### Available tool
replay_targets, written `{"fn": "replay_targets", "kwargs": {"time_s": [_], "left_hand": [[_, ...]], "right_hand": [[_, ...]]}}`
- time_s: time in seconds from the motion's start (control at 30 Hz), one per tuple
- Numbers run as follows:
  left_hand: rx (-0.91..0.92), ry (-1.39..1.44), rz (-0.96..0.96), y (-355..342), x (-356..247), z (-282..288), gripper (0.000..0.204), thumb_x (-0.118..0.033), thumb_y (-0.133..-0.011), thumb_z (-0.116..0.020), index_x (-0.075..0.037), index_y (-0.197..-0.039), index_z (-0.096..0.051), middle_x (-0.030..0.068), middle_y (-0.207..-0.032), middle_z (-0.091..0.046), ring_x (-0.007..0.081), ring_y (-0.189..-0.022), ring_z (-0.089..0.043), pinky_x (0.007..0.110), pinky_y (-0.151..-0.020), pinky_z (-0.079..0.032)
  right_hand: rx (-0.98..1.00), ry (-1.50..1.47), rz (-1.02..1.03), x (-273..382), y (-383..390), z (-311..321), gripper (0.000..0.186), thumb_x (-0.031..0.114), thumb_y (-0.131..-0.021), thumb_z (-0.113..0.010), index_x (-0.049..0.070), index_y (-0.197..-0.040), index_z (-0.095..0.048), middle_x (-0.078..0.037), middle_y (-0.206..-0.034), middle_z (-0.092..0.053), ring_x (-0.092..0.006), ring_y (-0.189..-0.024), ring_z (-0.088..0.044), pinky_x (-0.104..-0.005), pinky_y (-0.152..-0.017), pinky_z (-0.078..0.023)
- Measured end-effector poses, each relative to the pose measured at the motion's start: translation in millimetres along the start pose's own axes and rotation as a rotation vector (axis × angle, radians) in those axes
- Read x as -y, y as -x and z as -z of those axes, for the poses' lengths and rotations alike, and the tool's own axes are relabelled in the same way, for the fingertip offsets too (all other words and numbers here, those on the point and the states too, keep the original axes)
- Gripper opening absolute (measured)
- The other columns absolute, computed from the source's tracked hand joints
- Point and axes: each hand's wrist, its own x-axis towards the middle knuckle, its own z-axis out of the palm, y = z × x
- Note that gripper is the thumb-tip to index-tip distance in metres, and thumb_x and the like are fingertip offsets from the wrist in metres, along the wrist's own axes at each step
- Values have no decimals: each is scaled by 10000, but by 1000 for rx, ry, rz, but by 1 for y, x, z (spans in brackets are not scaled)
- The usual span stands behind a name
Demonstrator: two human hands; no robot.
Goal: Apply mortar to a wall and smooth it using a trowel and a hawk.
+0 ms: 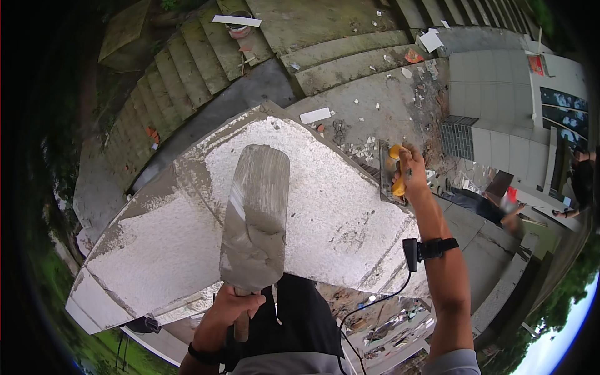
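My left hand is closed round the handle of a long paddle-shaped mortar board. Wet grey mortar lies thickest on the end nearest that hand, with streaks smeared further up. Out to the right, my right hand grips the yellow handle of a plastering trowel. Its flat blade stands on edge by the right border of a white, rough-faced slab; whether it touches cannot be told. Bands of grey mortar run along the slab's left part and far edge.
Concrete steps drop away beyond the slab, with a bucket under a white strip on them. Broken tile pieces litter the ground below. A co-worker bends over at the right. A black cable hangs from my right wrist strap.
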Motion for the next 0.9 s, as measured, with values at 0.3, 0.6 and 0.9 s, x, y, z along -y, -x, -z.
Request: {"fn": "replay_targets", "kwargs": {"time_s": [0.3,0.6,0.9], "left_hand": [[-90,15,9,0,6,-2,254,103,-740,-637,-50,-913,-532,66,-709,-546,167,-433,-528,284,-374,-407],[-71,-60,10,-10,10,-19,253,98,-716,-632,-48,-897,-532,62,-705,-532,164,-430,-522,288,-371,-408],[-124,-61,8,-6,14,-29,258,87,-699,-647,-67,-862,-518,46,-672,-521,160,-425,-521,288,-365,-405]], "right_hand": [[183,-100,-116,28,100,-15,372,288,-983,-505,77,-1288,-478,-37,-790,-496,-96,-446,-467,-254,-429,-449],[-155,-52,-89,-35,-13,86,359,256,-961,-468,75,-1271,-461,-43,-731,-501,-133,-451,-434,-301,-427,-400],[72,-9,-189,-17,97,72,408,298,-981,-507,61,-1312,-467,-49,-787,-510,-94,-461,-467,-252,-439,-448]]}}
